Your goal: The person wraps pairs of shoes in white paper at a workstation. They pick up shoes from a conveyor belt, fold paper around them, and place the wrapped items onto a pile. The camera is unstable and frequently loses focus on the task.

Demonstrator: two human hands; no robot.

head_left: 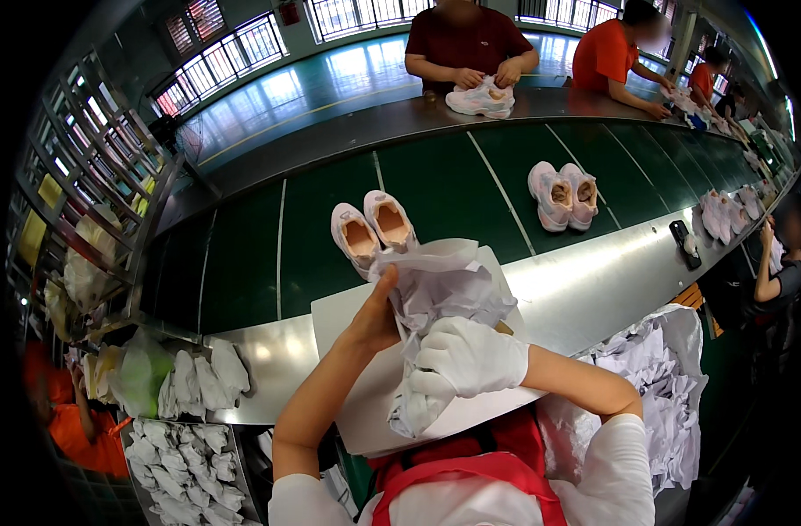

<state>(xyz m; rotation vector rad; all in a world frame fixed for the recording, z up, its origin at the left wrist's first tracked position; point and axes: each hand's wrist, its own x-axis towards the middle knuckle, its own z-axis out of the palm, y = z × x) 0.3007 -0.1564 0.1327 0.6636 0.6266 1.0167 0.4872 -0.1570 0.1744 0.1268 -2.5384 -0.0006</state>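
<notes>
Crumpled white tissue paper (435,289) is gripped by a bare left hand (374,320) and gloved right hand (462,358) beside pink shoes (372,230) on the green conveyor belt (242,263).

Green belt (242,263) lies open left of the near shoes (374,230), while crumpled paper (440,285) blocks the way straight ahead.

Factory hall. Dark green conveyor belt (435,184) with white dividing lines, edged by a brushed steel worktop (584,280). Glossy green floor (330,83) with a yellow line, reflecting daylight. Barred windows (234,48) along far wall. Metal rack (85,175) at left.
</notes>
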